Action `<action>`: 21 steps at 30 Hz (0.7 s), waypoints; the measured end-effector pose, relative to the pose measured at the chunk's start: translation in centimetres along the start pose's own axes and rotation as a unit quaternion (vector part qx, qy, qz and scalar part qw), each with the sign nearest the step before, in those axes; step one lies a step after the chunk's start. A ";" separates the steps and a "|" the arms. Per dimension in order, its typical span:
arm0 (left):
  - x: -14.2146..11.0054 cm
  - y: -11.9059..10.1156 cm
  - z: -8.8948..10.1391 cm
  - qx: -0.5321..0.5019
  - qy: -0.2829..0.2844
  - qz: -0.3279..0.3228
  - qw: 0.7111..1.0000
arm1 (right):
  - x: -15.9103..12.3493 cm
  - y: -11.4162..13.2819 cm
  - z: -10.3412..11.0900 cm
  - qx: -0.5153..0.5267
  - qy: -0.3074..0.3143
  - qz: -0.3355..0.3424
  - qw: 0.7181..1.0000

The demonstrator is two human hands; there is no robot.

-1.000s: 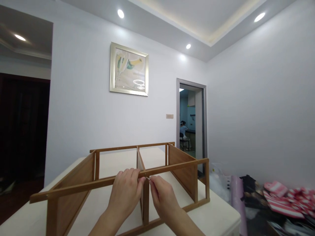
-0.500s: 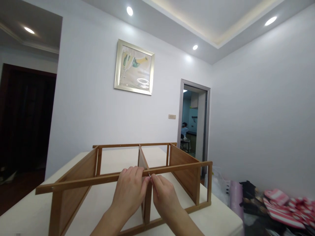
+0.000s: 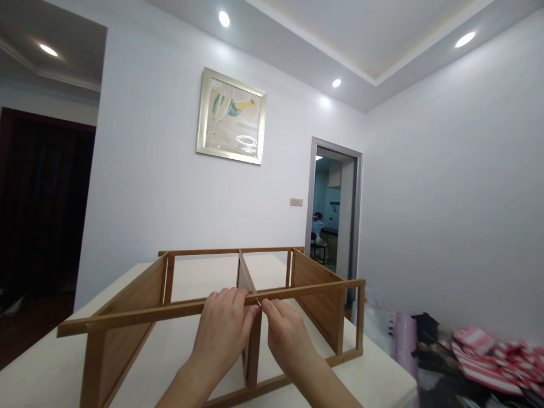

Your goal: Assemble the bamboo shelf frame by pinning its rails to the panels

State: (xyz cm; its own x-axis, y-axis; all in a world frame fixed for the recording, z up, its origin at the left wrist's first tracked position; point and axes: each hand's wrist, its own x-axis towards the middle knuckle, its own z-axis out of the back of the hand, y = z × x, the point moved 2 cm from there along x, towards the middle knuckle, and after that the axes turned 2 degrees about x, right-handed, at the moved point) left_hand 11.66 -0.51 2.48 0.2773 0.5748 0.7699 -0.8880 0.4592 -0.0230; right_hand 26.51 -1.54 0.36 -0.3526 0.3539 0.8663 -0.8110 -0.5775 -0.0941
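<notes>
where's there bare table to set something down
Bare white tabletop shows left of the wooden frame and at the corner near the purple roll. Crowded: the middle of the front rail, by left hand and right hand.

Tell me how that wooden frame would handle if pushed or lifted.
The wooden frame would probably stay stiff, since panels join its rails. Its straight, square-edged rails make rolling unlikely. Lying wide and low on the table, it seems likelier to slide than tip.

framed picture (image 3: 232, 116) | switch plate (image 3: 296, 202) beside doorframe (image 3: 335, 148) | purple roll (image 3: 405, 339) | striped fabric (image 3: 484, 362)
</notes>
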 end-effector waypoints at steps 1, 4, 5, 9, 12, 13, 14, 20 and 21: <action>0.0 0.0 0.0 0.000 0.001 0.000 1.000 | 0.0 0.0 -0.1 0.000 0.003 -0.001 1.000; 0.0 0.0 0.0 0.002 0.000 -0.001 1.000 | 0.0 0.1 -0.2 0.004 0.001 -0.006 1.000; 0.0 0.0 0.0 0.002 -0.001 -0.002 1.000 | 0.0 0.1 -0.3 0.008 0.000 -0.009 1.000; -0.1 0.0 -0.1 -0.003 -0.005 -0.003 1.000 | 0.2 0.4 -0.1 0.031 0.004 -0.023 0.999; -0.1 -0.1 0.0 -0.010 0.000 0.002 1.000 | 0.5 0.5 0.2 0.056 0.000 -0.040 0.998; -0.1 -0.1 0.0 -0.012 0.003 0.005 1.000 | 0.6 0.6 0.2 0.063 -0.002 -0.046 0.997; -0.1 -0.1 0.0 -0.013 0.005 0.006 1.000 | 0.6 0.6 0.3 0.069 -0.006 -0.052 0.996; 0.0 -0.2 0.0 -0.013 0.002 0.004 1.000 | 0.1 1.0 -0.3 0.103 -0.045 -0.081 0.990; 0.0 -0.2 0.0 -0.012 -0.002 0.004 1.000 | 0.0 1.1 -0.5 0.106 -0.057 -0.085 0.989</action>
State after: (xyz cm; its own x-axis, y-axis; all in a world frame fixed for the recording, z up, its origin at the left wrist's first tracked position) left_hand 11.81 -0.55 2.45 0.2691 0.5760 0.7719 -0.8813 0.4704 -0.0438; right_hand 25.42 -1.80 0.04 -0.1557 0.3812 0.9113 -0.7335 -0.6625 0.1518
